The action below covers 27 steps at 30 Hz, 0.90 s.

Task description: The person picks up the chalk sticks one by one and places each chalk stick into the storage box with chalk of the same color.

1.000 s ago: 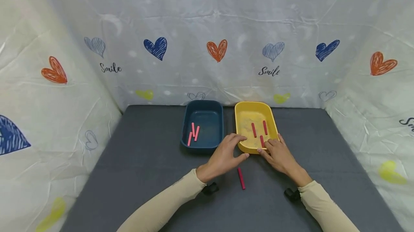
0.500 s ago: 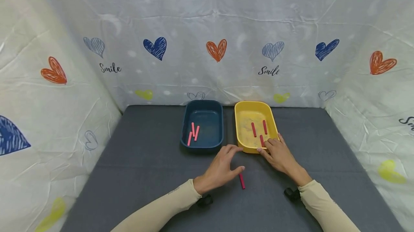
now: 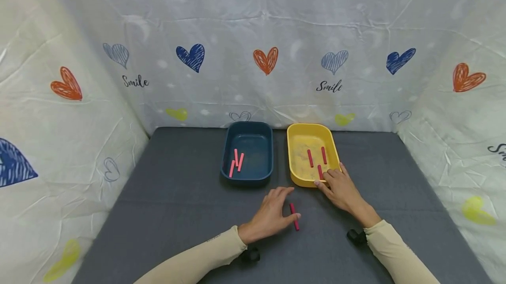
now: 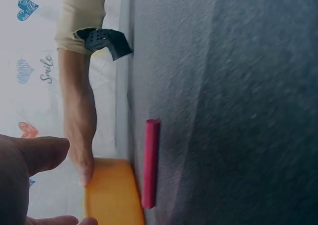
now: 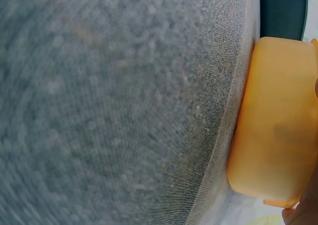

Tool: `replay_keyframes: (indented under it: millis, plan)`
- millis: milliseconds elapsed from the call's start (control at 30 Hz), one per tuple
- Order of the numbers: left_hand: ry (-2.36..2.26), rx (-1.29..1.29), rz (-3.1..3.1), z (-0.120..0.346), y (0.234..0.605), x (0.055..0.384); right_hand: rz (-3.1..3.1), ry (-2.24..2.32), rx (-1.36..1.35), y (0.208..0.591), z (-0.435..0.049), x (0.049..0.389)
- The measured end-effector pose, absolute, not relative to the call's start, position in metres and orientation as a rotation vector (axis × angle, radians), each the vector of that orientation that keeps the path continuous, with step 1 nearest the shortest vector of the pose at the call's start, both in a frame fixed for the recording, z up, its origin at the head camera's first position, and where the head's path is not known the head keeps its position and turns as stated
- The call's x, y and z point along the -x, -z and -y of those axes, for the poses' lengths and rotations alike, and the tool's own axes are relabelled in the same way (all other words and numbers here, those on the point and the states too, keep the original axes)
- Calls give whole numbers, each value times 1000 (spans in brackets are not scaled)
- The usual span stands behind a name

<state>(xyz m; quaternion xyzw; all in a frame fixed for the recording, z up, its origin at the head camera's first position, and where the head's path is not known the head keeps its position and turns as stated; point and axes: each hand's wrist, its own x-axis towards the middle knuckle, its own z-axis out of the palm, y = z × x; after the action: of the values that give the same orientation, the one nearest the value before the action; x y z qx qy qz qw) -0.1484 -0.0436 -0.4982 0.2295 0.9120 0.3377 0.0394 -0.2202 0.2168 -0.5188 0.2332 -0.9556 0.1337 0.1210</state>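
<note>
My left hand [image 3: 270, 214] is over the table in front of the two trays, thumb and fingers spread apart with nothing between them. Just beside its thumb lies a dark red chalk-like stick [image 3: 292, 210] on the cloth. It also shows in the left wrist view, where the red stick [image 4: 151, 163] is apart from my fingers. My right hand [image 3: 343, 191] grips the near right rim of the yellow tray [image 3: 294, 177], thumb at the front wall and fingers over the edge. Inside that tray lie three dark red sticks [image 3: 310, 158], one close to my fingertips.
To the left of the yellow tray stands a dark blue tray [image 3: 253, 181] with three pink sticks [image 3: 240, 162] in it. A grey cloth [image 3: 178, 178] covers the table. A white curtain [image 3: 237, 20] printed with hearts hangs behind and at both sides.
My left hand has drawn back from the yellow tray's front left edge to beside the loose red stick, its fingers still spread. The right hand and both trays have stayed in place.
</note>
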Motion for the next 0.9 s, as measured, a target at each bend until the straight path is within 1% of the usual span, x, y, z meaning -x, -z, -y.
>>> replay_keyframes:
  millis: [467,900]
  plan:
    - [-954,-647,-2806,42,515,140,2807,-400,-681,517,-217,219]
    - [-754,-572,-2859,40,521,142,2811,-404,-681,515,-216,218]
